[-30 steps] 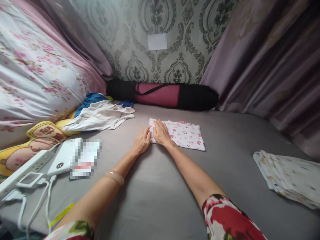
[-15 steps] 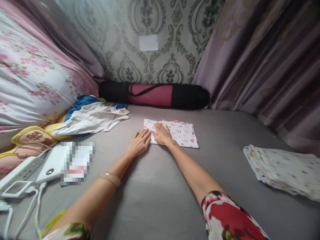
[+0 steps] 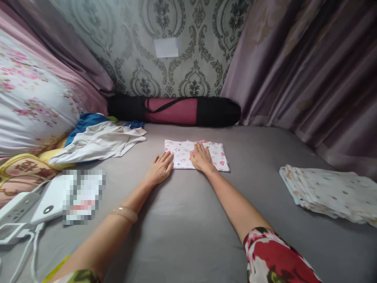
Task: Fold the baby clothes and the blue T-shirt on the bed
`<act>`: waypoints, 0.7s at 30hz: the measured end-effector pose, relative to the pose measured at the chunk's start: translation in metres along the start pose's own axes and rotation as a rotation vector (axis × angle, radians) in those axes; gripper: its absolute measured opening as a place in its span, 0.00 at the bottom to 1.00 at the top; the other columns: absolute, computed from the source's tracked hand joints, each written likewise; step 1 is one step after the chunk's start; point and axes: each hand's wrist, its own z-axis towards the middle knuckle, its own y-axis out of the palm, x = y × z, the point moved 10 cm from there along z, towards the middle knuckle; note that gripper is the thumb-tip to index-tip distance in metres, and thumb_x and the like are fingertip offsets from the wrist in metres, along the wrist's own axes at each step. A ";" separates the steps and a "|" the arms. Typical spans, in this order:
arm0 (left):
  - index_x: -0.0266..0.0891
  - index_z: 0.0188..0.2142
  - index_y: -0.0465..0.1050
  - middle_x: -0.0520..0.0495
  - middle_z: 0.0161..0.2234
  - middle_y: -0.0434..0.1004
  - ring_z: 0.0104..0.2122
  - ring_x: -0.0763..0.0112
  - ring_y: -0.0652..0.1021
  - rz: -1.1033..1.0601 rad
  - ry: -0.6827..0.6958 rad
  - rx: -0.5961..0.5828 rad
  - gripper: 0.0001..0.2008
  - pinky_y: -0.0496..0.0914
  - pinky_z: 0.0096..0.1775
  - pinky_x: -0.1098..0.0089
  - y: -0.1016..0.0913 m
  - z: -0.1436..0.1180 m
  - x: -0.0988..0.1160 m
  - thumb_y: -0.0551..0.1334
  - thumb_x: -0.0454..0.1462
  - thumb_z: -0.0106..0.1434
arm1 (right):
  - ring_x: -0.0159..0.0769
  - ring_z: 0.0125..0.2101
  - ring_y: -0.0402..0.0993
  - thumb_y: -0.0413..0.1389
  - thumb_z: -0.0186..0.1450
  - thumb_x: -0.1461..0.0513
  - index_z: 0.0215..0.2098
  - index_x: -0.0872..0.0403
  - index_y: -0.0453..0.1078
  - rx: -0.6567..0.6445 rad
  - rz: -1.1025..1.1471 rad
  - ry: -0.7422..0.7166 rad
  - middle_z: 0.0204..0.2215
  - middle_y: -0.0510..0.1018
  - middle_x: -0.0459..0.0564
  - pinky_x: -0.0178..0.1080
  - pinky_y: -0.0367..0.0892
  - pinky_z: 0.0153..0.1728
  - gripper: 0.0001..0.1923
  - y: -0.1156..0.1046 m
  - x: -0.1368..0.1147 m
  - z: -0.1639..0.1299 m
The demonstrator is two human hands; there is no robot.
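Observation:
A folded white cloth with pink and red prints (image 3: 184, 157) lies flat on the grey bed sheet (image 3: 182, 220), straight ahead of me. Flat on top of it, right of its middle, rests my right hand (image 3: 202, 158), fingers stretched out. My left hand (image 3: 161, 168) lies palm down at the cloth's left edge, mostly on the sheet, with its fingers extended and its fingertips touching or very near the cloth. Neither hand grips anything. A bit of pink fabric shows along the cloth's far edge.
A stack of folded pale printed cloths (image 3: 330, 192) lies at the right. Rumpled white clothing (image 3: 100, 141) lies at the left, near a power strip (image 3: 20, 204), a white power bank (image 3: 54, 198) and cables. A black and maroon long bag (image 3: 173, 111) lies along the wall.
My right hand has slid rightward across the cloth, from its left part to right of the middle. My left hand stays at the left edge. The view has shifted slightly to the right.

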 end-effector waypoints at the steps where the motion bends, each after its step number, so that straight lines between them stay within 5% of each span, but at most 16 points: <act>1: 0.40 0.66 0.54 0.45 0.68 0.51 0.67 0.62 0.53 0.000 -0.001 -0.001 0.27 0.49 0.65 0.53 0.000 0.000 0.000 0.42 0.44 0.71 | 0.45 0.67 0.41 0.35 0.72 0.54 0.68 0.66 0.49 -0.020 0.006 -0.007 0.69 0.48 0.58 0.51 0.37 0.65 0.33 0.000 0.001 0.000; 10: 0.40 0.66 0.55 0.44 0.68 0.51 0.67 0.62 0.54 -0.008 0.001 -0.006 0.27 0.49 0.65 0.53 -0.001 0.000 0.001 0.42 0.44 0.70 | 0.46 0.68 0.41 0.36 0.72 0.55 0.67 0.70 0.49 0.051 -0.069 0.080 0.68 0.49 0.62 0.45 0.35 0.65 0.33 -0.017 0.048 -0.016; 21: 0.40 0.66 0.54 0.45 0.68 0.51 0.67 0.63 0.53 0.001 -0.006 -0.018 0.27 0.49 0.65 0.54 0.001 0.000 -0.001 0.42 0.44 0.70 | 0.45 0.68 0.41 0.35 0.72 0.54 0.67 0.68 0.51 -0.018 -0.020 0.066 0.68 0.50 0.60 0.45 0.38 0.65 0.33 -0.015 0.056 -0.016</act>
